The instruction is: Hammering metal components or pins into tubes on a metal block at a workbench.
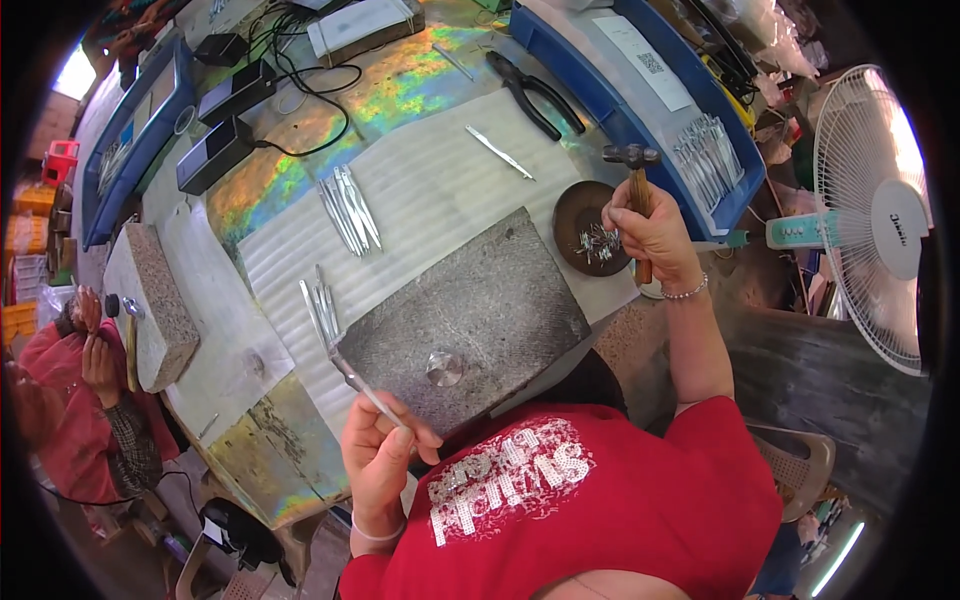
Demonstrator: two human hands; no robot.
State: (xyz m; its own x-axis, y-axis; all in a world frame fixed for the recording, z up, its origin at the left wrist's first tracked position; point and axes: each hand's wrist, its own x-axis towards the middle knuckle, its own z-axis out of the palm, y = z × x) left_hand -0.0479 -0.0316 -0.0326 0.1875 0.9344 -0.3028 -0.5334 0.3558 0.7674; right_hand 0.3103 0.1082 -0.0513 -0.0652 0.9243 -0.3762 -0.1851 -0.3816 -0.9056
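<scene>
In my left hand (383, 452) is a slim pair of metal tweezers (366, 390), pinched near one end and slanting up past the left corner of a grey stone block (470, 310). A small round metal stud (444, 369) sits on the block's face, close to its near edge. My right hand (652, 236) is closed round the wooden handle of a small hammer (638, 190), its dark head pointing away from me. Below that hand, a round brown dish (572, 222) holds many tiny metal pins (597, 243). Several more tweezers (322, 312) lie beside the block's left corner.
Another bunch of tweezers (350, 210) and a single one (500, 152) lie on white foam sheeting (430, 150). Black-handled pliers (535, 95) rest beyond. A blue bin (600, 95) stands right, near a fan (880, 215). At left, a co-worker (85, 400) sits by another stone block (150, 305).
</scene>
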